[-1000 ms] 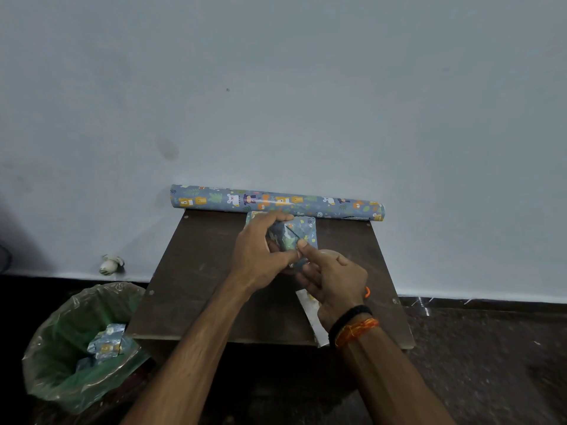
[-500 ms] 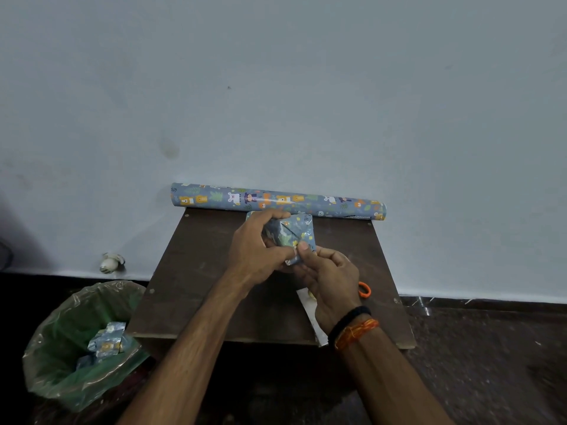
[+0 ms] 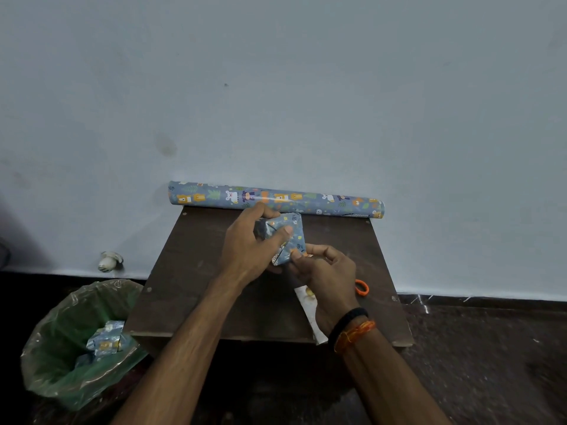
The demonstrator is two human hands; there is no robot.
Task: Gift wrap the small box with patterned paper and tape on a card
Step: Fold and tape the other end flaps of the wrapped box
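Both your hands work a small box half-wrapped in blue animal-print paper (image 3: 287,237) above the dark brown wooden table (image 3: 190,271).

Nearest you, your right hand (image 3: 325,279) — black and orange bands at the wrist — pinches the paper's lower folded corner, while your left hand (image 3: 250,243) curls round the box's left side, thumb pressed on the fold. Under your right hand lie a white paper strip (image 3: 308,308) and an orange scissor handle (image 3: 362,286). A green-lined bin (image 3: 70,338) stands to the left — and the roll of matching blue patterned paper (image 3: 276,200) lies along the table's far edge.
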